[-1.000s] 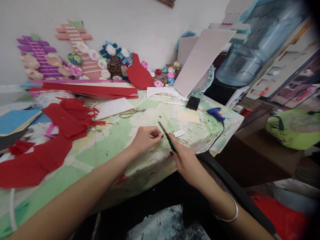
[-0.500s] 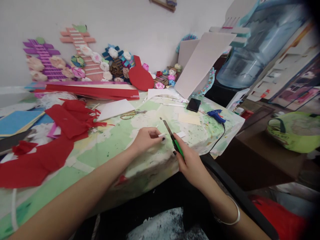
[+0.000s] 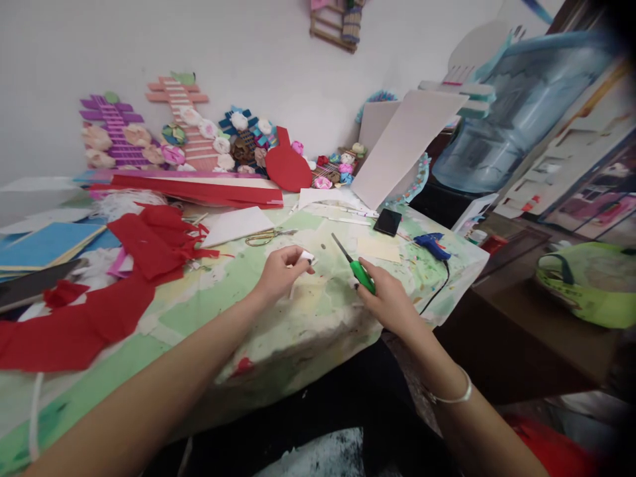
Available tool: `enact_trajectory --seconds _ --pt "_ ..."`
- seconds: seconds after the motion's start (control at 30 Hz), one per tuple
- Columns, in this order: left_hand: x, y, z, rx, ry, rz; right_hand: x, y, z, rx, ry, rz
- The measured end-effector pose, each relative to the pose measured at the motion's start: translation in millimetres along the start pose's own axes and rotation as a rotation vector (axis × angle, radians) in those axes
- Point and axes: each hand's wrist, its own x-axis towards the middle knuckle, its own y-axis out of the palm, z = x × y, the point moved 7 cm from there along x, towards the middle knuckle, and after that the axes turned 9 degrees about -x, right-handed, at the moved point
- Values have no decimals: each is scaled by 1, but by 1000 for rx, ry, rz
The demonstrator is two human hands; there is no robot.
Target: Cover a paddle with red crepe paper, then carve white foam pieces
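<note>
My left hand (image 3: 279,271) is closed, pinching a small white piece of paper (image 3: 305,256) just above the table's green-and-white cover (image 3: 199,311). My right hand (image 3: 388,301) grips the green handle of a utility knife (image 3: 354,262), whose dark blade points up and to the left, away from the paper piece. The two hands are a short way apart near the table's front edge. A thin bracelet sits on my right wrist.
Red paper scraps (image 3: 134,252) lie at the left, gold scissors (image 3: 265,236) and a white sheet (image 3: 237,225) behind my left hand. A black phone (image 3: 387,222) and blue glue gun (image 3: 431,244) lie to the right. Paper-flower crafts line the wall. A water bottle (image 3: 501,126) stands at right.
My left hand lifted the white piece off the table and drew it left. My right hand moved the knife away to the right, and the view tilted up a little.
</note>
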Motion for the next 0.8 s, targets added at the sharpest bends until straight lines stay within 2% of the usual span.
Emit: enact_trajectory --seconds 0.1,0.3,0.4,0.5,0.57,0.67,0.8 --pt "4 -10 -1 59 40 -48 35 5 13 -101 -27 53" --pt "18 -36 7 -150 -34 -95 92 33 39 -228 -80 209" --pt "24 -58 5 -161 -27 -196 107 45 47 -253 -90 246" --pt "28 -83 5 -255 -45 -315 125 51 64 -261 -105 222" --pt "30 -95 4 -335 -41 -345 139 56 88 -220 -186 198" --pt "32 -105 -1 -439 -28 -303 156 71 140 -101 -395 213" --pt "30 -98 -2 -531 -137 -157 170 99 188 67 -537 246"
